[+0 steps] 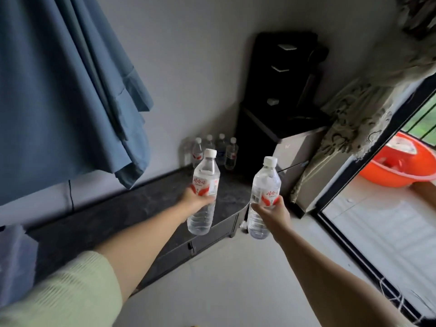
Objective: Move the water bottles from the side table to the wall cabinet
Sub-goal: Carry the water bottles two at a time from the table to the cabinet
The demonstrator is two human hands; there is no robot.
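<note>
Dark wall cabinet (141, 208) already bearing four bottles (214, 149); left hand (197, 197) and right hand (271, 211) each grip a water bottle, not yet placed.

Four bottles (215, 151) crowd the countertop's (132, 208) far corner.

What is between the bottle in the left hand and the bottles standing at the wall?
In the head view, only bare dark cabinet top lies between the held bottle and the standing bottles.
</note>
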